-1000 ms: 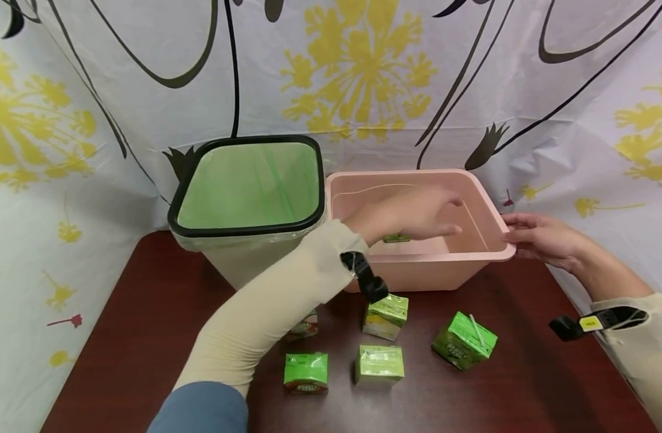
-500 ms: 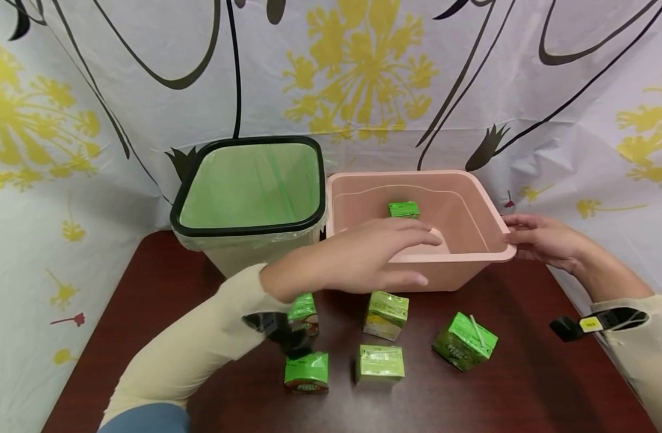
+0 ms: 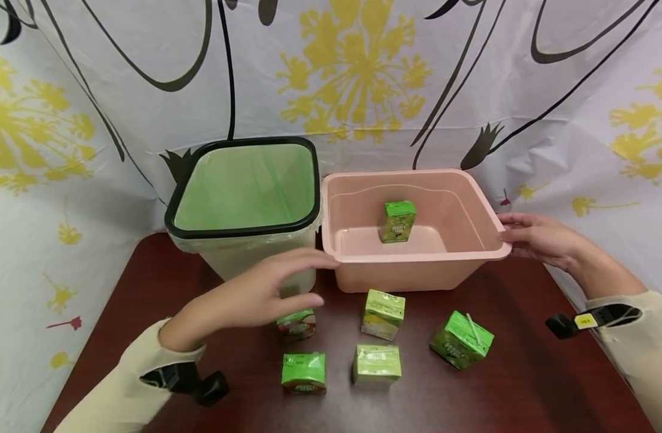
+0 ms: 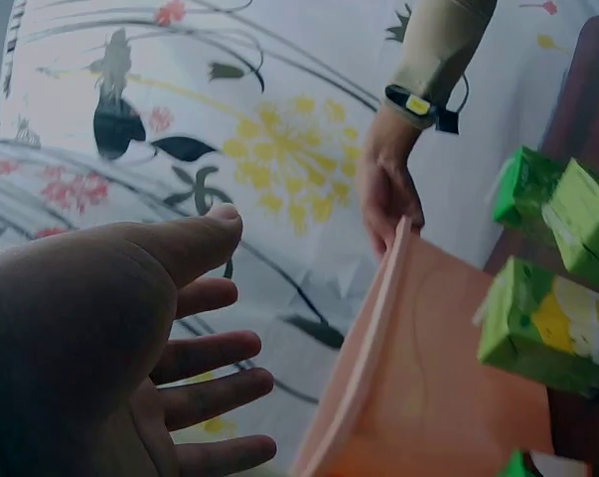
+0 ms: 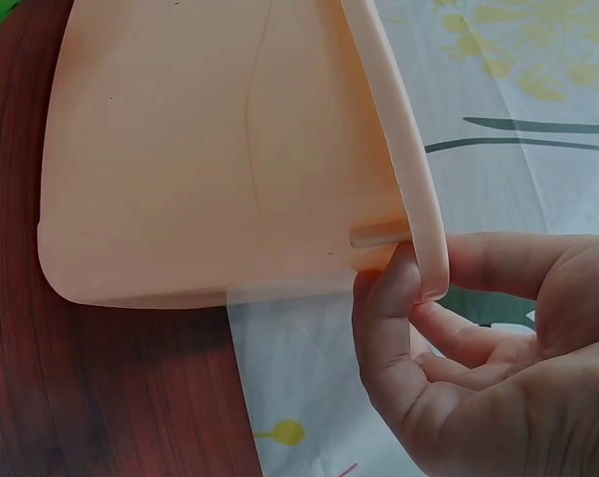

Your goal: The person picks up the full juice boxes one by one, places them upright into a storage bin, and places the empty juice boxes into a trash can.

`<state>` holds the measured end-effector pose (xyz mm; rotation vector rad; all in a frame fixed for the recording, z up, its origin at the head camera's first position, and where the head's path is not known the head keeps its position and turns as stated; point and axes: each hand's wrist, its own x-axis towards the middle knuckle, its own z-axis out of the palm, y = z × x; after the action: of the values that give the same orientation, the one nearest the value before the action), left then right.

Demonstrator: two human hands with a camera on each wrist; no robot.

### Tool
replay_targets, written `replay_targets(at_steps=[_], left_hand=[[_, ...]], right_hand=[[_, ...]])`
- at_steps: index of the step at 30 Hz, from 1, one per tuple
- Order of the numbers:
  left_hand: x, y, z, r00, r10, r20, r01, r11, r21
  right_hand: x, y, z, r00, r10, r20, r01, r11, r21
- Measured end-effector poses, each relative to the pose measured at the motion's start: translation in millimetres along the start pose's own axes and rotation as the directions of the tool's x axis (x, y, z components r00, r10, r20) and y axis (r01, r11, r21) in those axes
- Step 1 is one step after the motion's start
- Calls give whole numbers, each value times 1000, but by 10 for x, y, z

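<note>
A pink plastic bin [image 3: 395, 276] sits at the back of the table, with one green juice box [image 3: 398, 224] standing upright inside. At the bin's right end, my right hand [image 3: 547, 242] grips the rim; in the right wrist view, its fingers [image 5: 383, 318] curl around the edge. My left hand [image 3: 255, 294] holds nothing, its fingers spread, hovering over the table left of the bin. Partly beneath its thumb is a green and brown juice box [image 3: 298, 326]. Other juice boxes stand in front of the bin: a yellow-green one [image 3: 383, 315] and a paler one [image 3: 377, 365].
Left of the pink bin stands a waste bin [image 3: 246, 231] with a black rim and a clear liner. A green and brown juice box [image 3: 304, 373] is near the front. Farther right, another green box [image 3: 462, 341] has a straw on it. A patterned cloth [image 3: 363, 72] hangs behind.
My left hand has come out of the pink bin and moved left and toward me, uncovering the juice box inside. My right hand has stayed on the rim.
</note>
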<state>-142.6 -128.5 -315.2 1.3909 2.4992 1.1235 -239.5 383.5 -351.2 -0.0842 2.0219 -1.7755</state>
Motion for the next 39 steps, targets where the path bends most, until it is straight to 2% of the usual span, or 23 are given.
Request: replay_targets(at_steps=[6, 10, 15, 18, 20, 23, 28, 31, 35, 39], left_hand=[[-379, -221, 48, 994, -75, -83, 71, 997, -41], [-617, -385, 165, 979, -121, -166, 109, 991, -82], [-801, -593, 380, 962, -117, -247, 85, 987, -138], [-827, -710, 512, 959, -122, -254, 79, 981, -175], [-826, -766, 577, 958, -148, -246, 100, 975, -198], [-808, -836, 637, 957, -189, -220, 141, 965, -220], [-758, -922, 701, 960, -229, -163, 194, 959, -206], [-738, -955, 737, 960, -247, -134, 218, 955, -198], [-727, -960, 782, 953, -286, -102, 261, 943, -206], [-715, -972, 837, 947, -303, -110, 277, 939, -204]], right_hand=[[3, -27, 7, 1000, -4, 2, 4, 1000, 4], [-3, -26, 15, 1000, -4, 2, 4, 1000, 17], [2, -24, 19, 1000, -9, 4, 9, 1000, 26], [-12, -28, 14, 1000, -8, -3, 8, 1000, 18], [-17, -26, 13, 1000, -7, -3, 7, 1000, 14], [-15, -18, 19, 1000, -5, -3, 5, 1000, 0], [-12, -9, 17, 1000, -6, 1, 6, 1000, -19], [-13, -14, 17, 1000, -3, -12, 2, 999, -34], [-6, -16, 17, 1000, 1, -13, -1, 999, -45], [3, -13, 14, 1000, 5, -10, -6, 999, -47]])
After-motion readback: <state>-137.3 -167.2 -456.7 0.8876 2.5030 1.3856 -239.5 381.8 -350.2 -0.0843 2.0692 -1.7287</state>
